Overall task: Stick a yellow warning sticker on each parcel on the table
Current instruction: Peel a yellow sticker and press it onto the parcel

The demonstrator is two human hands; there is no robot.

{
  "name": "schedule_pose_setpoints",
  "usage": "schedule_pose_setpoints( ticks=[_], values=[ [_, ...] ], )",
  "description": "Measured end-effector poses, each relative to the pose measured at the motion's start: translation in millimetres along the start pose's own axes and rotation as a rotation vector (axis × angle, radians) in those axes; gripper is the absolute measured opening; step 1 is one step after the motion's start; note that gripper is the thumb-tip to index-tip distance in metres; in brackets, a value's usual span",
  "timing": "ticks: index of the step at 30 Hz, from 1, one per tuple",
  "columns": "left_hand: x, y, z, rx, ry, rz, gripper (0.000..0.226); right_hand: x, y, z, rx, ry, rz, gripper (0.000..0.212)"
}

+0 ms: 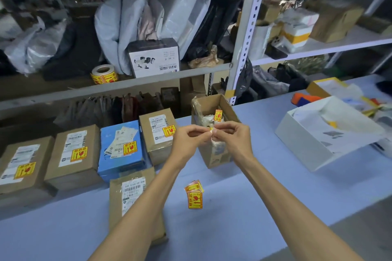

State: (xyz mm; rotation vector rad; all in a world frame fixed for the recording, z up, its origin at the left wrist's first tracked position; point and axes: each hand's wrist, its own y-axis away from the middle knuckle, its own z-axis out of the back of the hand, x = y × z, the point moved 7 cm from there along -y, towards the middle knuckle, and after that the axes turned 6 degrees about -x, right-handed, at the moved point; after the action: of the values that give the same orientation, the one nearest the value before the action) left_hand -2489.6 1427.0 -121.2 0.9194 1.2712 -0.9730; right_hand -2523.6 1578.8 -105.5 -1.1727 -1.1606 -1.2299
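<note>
at the near edge of the blue table (pixel 244 207), a brown parcel (pixel 131 195) lies partly under the left forearm; its visible top shows a white label. just right of it, loose stickers (pixel 194 196) lie in a small pile. above these, the left hand (pixel 186 140) and right hand (pixel 232 136) meet, the fingertips of both pinching one small yellow sticker (pixel 210 130) in front of an open carton (pixel 228 108). further left, four parcels in a row (pixel 74 167) each bear a yellow sticker. on the shelf behind, a sticker roll (pixel 104 74) stands.
</note>
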Motion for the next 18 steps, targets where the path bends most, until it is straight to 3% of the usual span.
schedule_pose_setpoints(
  ticks=[7, 12, 18],
  values=[
    [-14, -32, -35, 0.067, -0.251, -0.055, 0.010, -8, -34, 20, 0.043, 0.018, -0.001, 0.011],
    [-14, -55, -53, 0.084, -0.432, -0.075, 0.005, -14, -70, 16, 0.127, 0.309, 0.045, 0.001],
    [-25, -77, -57, 0.170, -0.853, -0.171, 0.014, 0, -93, 14, 0.198, 0.631, 0.186, 0.012]
  ],
)
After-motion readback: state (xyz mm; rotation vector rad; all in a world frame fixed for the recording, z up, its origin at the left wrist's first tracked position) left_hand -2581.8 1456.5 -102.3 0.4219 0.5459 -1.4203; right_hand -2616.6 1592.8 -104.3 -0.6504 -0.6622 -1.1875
